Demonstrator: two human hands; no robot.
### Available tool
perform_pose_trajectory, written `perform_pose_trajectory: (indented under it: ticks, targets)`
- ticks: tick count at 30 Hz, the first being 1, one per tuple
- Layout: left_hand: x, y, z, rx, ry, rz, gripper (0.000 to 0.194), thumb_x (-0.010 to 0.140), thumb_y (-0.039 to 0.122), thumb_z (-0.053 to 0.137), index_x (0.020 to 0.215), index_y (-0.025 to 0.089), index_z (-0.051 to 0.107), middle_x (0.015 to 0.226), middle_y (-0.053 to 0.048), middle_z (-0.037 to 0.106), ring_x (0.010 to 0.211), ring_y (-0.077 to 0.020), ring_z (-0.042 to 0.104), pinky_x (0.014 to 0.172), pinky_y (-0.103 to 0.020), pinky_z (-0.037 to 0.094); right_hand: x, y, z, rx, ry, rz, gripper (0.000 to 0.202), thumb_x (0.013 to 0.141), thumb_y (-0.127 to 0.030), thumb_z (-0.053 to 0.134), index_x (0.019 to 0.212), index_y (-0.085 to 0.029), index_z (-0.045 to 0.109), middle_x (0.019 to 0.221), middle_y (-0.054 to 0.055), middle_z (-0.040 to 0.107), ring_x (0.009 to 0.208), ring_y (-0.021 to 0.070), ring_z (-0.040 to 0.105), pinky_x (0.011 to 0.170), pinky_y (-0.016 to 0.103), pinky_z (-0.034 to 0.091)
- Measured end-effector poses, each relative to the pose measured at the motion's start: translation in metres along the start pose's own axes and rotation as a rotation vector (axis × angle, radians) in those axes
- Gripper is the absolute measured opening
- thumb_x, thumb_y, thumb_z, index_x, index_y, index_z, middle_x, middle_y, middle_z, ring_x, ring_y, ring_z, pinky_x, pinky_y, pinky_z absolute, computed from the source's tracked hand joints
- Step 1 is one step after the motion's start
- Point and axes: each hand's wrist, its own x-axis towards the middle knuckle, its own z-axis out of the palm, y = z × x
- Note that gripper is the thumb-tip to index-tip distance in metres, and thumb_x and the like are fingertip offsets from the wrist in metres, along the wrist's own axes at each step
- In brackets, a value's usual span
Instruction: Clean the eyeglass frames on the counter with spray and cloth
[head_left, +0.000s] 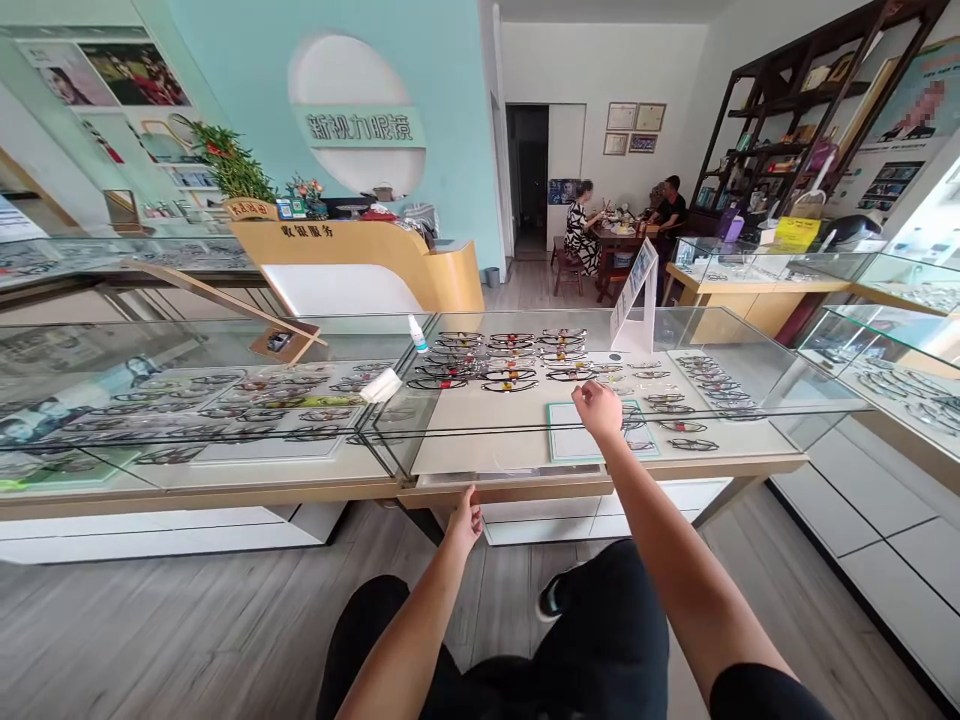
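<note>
Rows of eyeglasses (512, 361) are spread over the glass display case (480, 437). My right hand (598, 405) is over the case top, near a green-edged white tray (574, 440), with its fingers curled; whatever it holds, if anything, is too small to make out. My left hand (466, 520) is at the front edge of the case, fingers bent together, and its contents are hidden. A small white bottle (417, 334) stands left of the glasses, with a white block-like item (381, 386) below it.
A white display stand (637, 300) rises behind the case. A wooden stand (289, 345) is at the left. Two people sit at a far table (621, 240). Another glass case (900, 375) is at the right.
</note>
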Motion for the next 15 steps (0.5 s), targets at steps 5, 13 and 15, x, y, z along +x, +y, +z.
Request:
perform_pose_trajectory:
  ticks: [5,13,15]
  targets:
    - [-0.016,-0.006,-0.012,0.011,0.027,-0.037,0.055,0.081,0.07,0.087,0.095,0.022,0.063,0.104,-0.005,0.07,0.075,-0.0144,0.057,0.066,-0.029,0.037,0.009,0.008,-0.037,0.284,-0.105,0.154,0.042,0.094,-0.06,0.057,0.075,-0.024,0.068,0.067,0.004,0.067,0.069,0.0219,0.063,0.072,0.034,0.055]
    - [-0.038,-0.016,-0.031,0.053,0.007,-0.042,0.058,0.075,0.07,0.093,0.098,0.022,0.069,0.124,-0.009,0.075,0.08,-0.0158,0.057,0.067,-0.03,0.039,-0.054,0.009,-0.069,0.457,-0.266,0.212,0.048,0.085,-0.068,0.073,0.066,-0.024,0.068,0.058,-0.001,0.056,0.063,0.0182,0.06,0.072,0.034,0.061]
    - [-0.044,-0.021,-0.037,0.055,-0.001,-0.046,0.059,0.075,0.07,0.092,0.098,0.021,0.07,0.128,-0.01,0.076,0.078,-0.0142,0.056,0.066,-0.028,0.039,-0.063,0.006,-0.069,0.457,-0.317,0.237,0.048,0.084,-0.067,0.076,0.065,-0.023,0.069,0.055,-0.002,0.055,0.06,0.0173,0.059,0.069,0.034,0.06]
